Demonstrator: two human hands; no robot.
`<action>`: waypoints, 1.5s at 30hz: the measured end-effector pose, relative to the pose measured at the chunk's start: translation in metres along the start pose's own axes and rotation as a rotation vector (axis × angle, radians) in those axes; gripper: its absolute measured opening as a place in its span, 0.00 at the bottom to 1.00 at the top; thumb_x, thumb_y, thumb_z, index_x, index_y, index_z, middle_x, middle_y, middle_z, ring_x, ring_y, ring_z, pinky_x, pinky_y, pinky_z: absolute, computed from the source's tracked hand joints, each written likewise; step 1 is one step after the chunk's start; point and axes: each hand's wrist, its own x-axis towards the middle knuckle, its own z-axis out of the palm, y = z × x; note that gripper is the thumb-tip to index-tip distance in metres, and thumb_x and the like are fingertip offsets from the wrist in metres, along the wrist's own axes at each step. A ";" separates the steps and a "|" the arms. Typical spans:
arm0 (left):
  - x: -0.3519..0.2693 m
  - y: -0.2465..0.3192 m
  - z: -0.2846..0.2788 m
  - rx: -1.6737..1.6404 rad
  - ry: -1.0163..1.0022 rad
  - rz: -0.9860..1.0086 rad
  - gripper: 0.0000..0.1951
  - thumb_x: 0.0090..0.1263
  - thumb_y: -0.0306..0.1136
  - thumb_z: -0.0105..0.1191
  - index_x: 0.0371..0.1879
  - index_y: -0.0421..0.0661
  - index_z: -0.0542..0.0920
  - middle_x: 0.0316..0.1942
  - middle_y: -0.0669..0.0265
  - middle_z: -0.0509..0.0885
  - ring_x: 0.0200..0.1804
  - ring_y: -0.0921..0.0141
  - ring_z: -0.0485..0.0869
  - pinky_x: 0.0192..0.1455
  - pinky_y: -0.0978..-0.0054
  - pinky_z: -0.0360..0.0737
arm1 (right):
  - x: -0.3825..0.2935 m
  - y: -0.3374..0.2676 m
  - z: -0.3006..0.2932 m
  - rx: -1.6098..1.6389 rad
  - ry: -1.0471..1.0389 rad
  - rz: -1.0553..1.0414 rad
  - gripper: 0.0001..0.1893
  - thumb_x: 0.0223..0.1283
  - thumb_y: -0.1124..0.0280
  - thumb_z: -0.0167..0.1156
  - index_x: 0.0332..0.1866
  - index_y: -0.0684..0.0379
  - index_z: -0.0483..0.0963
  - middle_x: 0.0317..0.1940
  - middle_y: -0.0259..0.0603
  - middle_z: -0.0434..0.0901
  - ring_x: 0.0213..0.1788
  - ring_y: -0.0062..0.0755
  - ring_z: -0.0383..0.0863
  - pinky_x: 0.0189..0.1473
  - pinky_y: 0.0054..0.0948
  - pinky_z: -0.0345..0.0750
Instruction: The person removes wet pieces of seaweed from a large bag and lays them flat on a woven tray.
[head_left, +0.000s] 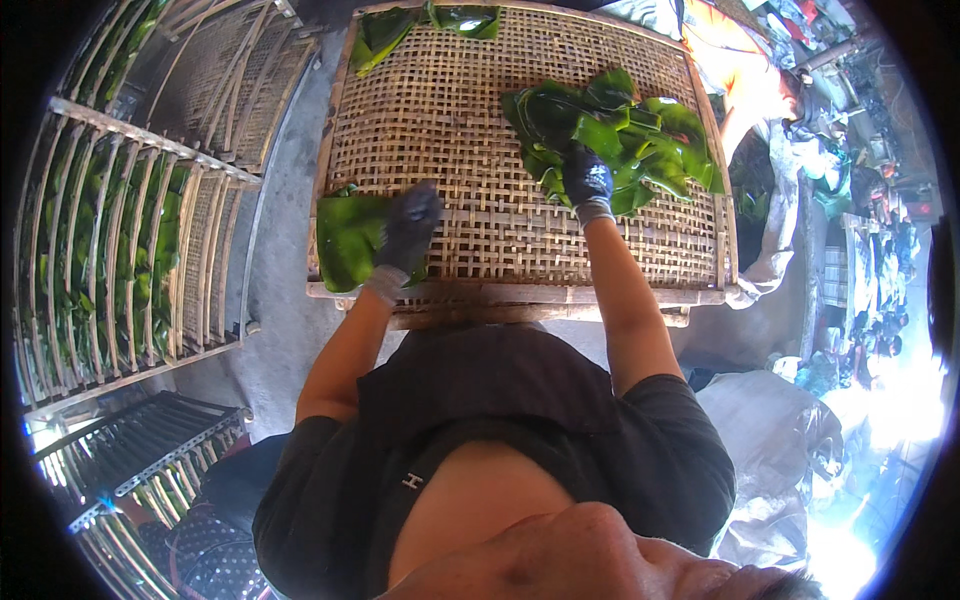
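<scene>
A woven bamboo tray (465, 135) lies before me. My left hand (409, 225), in a dark coated work glove, is over a flat green leaf piece (341, 244) at the tray's near left corner; motion blur hides whether its fingers hold it. My right hand (587, 176), gloved the same way, rests at the near edge of a heap of glossy green leaves (630, 135) on the tray's right side. Its fingertips are hidden among the leaves, so its grip does not show. More leaf pieces (469, 20) lie along the tray's far left edge.
Slatted racks (154, 131) with trays and green leaves stand at left. Another person (739, 71) in orange and white clothing is beside the tray's far right corner. A grey sheet-like covering (772, 442) is at lower right, and a person in dotted clothing (214, 555) is at lower left.
</scene>
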 end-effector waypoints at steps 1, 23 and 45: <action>0.015 0.000 0.029 -0.095 -0.132 -0.085 0.22 0.71 0.42 0.57 0.60 0.44 0.77 0.50 0.57 0.84 0.49 0.63 0.84 0.58 0.66 0.79 | 0.004 0.000 -0.018 0.095 -0.083 -0.003 0.20 0.68 0.56 0.51 0.59 0.49 0.78 0.55 0.50 0.81 0.56 0.50 0.81 0.57 0.45 0.77; 0.029 0.101 0.182 -1.546 -0.409 -0.696 0.24 0.81 0.45 0.45 0.69 0.45 0.67 0.66 0.61 0.75 0.67 0.62 0.75 0.72 0.57 0.72 | -0.124 0.024 -0.046 1.341 -0.309 -0.034 0.25 0.71 0.67 0.56 0.71 0.60 0.64 0.62 0.45 0.75 0.61 0.40 0.77 0.65 0.32 0.74; -0.024 0.090 0.073 -1.371 -0.524 -0.750 0.32 0.73 0.52 0.56 0.68 0.45 0.69 0.62 0.60 0.78 0.64 0.65 0.77 0.68 0.62 0.76 | -0.162 -0.087 -0.138 2.100 -0.441 0.507 0.23 0.76 0.55 0.51 0.67 0.59 0.69 0.52 0.34 0.79 0.51 0.27 0.79 0.54 0.30 0.79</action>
